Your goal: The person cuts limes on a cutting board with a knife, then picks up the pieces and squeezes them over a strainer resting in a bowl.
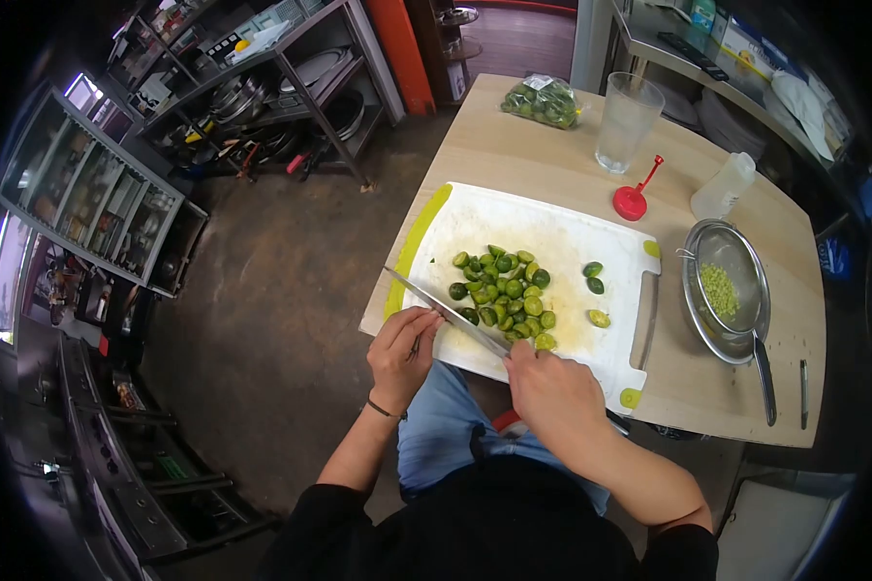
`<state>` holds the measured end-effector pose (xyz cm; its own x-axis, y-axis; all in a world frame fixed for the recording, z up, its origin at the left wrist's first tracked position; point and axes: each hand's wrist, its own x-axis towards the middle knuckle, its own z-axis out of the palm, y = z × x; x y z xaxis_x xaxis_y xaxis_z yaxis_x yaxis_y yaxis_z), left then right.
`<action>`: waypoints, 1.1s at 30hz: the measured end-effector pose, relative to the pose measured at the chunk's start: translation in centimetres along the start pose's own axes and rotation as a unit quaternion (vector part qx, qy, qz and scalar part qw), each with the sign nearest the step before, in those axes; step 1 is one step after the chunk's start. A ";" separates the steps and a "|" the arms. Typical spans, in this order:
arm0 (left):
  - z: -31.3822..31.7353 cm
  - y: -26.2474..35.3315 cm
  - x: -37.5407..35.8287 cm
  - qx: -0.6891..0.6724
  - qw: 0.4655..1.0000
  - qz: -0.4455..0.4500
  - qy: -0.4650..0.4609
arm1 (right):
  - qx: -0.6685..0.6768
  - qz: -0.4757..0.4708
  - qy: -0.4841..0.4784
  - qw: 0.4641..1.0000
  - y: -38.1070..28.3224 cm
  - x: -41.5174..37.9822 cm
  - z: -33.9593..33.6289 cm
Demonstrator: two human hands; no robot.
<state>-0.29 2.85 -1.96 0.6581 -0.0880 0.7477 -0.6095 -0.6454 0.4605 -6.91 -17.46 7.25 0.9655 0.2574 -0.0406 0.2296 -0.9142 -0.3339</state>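
My right hand (557,392) is wrapped round the handle end of a long knife (463,322), its blade slanting up to the left across the near edge of a white cutting board (562,221). Close by the blade, my left hand (400,356) has its fingers curled together; what they hold, if anything, is hidden. Just beyond the blade lies a pile of small green limes (502,286), many of them cut in half. Two dark green pieces (594,278) and a paler lime half (599,318) sit apart to the right.
At right, a strainer (727,261) with pale green bits rests on a metal bowl (730,346). Farther back are a bag of limes (541,101), a clear pitcher (628,126), a red pump top (631,201) and a translucent bottle (725,186). A thin pen-like object (803,395) lies near the table's right edge.
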 end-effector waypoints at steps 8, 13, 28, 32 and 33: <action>-0.2 0.2 0.0 -0.007 1.000 -0.015 0.002 | 0.020 -0.006 0.031 0.999 -2.8 4.3 1.7; -0.1 0.4 -0.1 -0.011 1.000 -0.026 -0.004 | 0.014 0.008 0.039 0.999 -1.5 2.4 1.8; -0.4 0.9 0.2 -0.003 1.000 -0.001 -0.026 | 0.013 -0.019 0.033 0.999 0.5 2.0 -2.3; -0.9 0.3 0.9 -0.024 0.996 0.008 -0.081 | -0.040 -0.013 0.137 0.990 4.4 5.1 -5.4; -1.0 0.2 1.2 -0.025 0.996 0.009 -0.080 | -0.042 -0.013 0.138 0.989 5.9 6.5 -5.2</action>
<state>-0.11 3.37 -0.50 0.7068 -0.2216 0.6718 -0.6403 -0.6041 0.4744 1.38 -22.79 9.90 0.9531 0.1968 0.2301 0.2538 -0.9338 -0.2523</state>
